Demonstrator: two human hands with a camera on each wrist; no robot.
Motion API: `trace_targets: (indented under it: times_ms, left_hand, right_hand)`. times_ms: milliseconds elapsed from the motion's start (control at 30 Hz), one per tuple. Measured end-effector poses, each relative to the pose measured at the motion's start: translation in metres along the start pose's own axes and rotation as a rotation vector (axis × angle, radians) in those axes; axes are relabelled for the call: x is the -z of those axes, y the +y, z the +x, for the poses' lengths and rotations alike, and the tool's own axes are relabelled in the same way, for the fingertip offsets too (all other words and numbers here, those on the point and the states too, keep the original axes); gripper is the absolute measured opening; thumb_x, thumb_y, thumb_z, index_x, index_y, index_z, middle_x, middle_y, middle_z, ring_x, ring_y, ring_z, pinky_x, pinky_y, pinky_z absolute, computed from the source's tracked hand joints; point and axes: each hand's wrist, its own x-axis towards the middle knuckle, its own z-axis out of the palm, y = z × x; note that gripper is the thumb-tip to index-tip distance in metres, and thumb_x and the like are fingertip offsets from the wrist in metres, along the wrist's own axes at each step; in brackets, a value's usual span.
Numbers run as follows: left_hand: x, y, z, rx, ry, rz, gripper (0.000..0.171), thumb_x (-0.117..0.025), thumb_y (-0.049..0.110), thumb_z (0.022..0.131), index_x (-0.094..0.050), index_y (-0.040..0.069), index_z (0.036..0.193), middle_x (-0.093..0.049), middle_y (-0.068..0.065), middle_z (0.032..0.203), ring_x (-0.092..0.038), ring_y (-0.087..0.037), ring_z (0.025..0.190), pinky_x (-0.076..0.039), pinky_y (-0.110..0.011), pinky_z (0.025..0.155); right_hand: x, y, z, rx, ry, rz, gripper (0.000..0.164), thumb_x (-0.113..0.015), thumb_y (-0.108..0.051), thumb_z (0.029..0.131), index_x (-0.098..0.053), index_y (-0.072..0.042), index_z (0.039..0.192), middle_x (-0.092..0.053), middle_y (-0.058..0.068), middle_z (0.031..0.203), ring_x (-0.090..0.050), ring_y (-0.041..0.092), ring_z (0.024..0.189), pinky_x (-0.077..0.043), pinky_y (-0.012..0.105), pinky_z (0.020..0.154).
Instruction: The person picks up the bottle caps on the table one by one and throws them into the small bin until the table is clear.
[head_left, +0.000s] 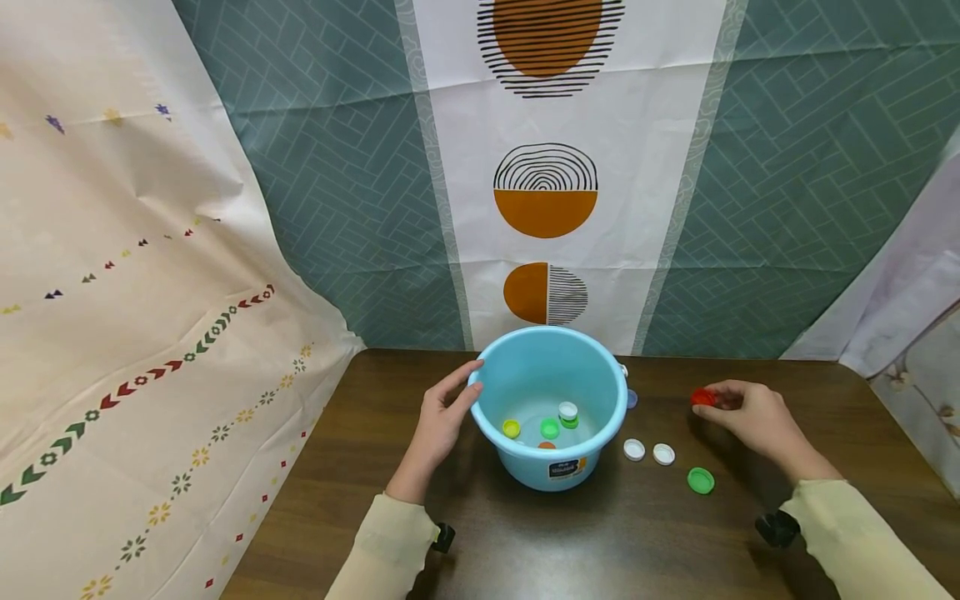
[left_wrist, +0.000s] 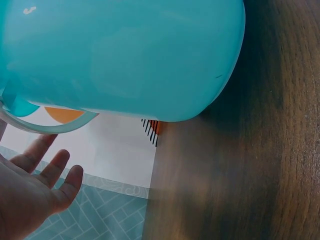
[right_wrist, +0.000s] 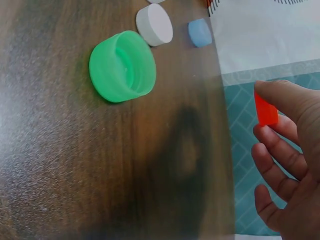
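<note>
A light blue plastic bucket (head_left: 542, 473) stands upright on the brown table, with several bottle caps on its bottom, among them a yellow cap (head_left: 511, 428) and a white cap (head_left: 567, 410). My left hand (head_left: 442, 410) holds its rim at the left side; in the left wrist view, some fingers (left_wrist: 69, 187) spread loosely outside the bucket. To the right, my right hand (head_left: 757, 414) pinches a red bottle cap (head_left: 702, 397) between thumb and fingers above the table. The right wrist view shows this red cap (right_wrist: 266, 111) edge-on, its far side hidden.
Between bucket and right hand lie a white cap (head_left: 633, 450), another white cap (head_left: 663, 454) and a green cap (head_left: 701, 481). A bluish cap (head_left: 632, 399) lies close to the bucket's right side. Patterned cloth (head_left: 360, 208) hangs behind the table.
</note>
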Motion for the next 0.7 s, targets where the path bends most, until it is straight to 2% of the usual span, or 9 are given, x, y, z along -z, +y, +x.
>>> trace_targets:
  times_ms: [200, 333, 700]
  left_hand:
    - [0.000, 0.000, 0.000, -0.002, -0.004, -0.004, 0.040, -0.057, 0.020, 0.094, -0.054, 0.010, 0.132, -0.054, -0.009, 0.135, -0.058, -0.036, 0.113, -0.053, -0.027, 0.079]
    - [0.000, 0.000, 0.000, 0.001, 0.001, 0.001, 0.040, -0.058, 0.020, 0.093, -0.054, 0.010, 0.132, -0.054, -0.009, 0.135, -0.060, -0.030, 0.110, -0.053, -0.027, 0.079]
    - [0.001, -0.001, 0.000, -0.004, -0.006, -0.005, 0.040, -0.058, 0.022, 0.093, -0.055, 0.010, 0.131, -0.054, -0.009, 0.135, -0.059, -0.036, 0.109, -0.053, -0.027, 0.077]
  right_hand:
    - [0.003, -0.009, 0.003, 0.006, 0.026, -0.006, 0.061, -0.068, -0.053, 0.079, -0.062, -0.004, 0.115, -0.067, 0.016, 0.102, -0.061, 0.025, 0.087, -0.049, 0.024, 0.065]
    - [0.004, -0.013, 0.004, 0.012, 0.035, -0.007, 0.060, -0.067, -0.053, 0.079, -0.062, -0.005, 0.114, -0.068, 0.015, 0.101, -0.061, 0.025, 0.087, -0.049, 0.025, 0.064]
    - [0.006, -0.036, 0.008, 0.028, 0.057, 0.023, 0.062, -0.066, -0.057, 0.078, -0.062, -0.007, 0.115, -0.068, 0.014, 0.103, -0.062, 0.027, 0.091, -0.053, 0.032, 0.069]
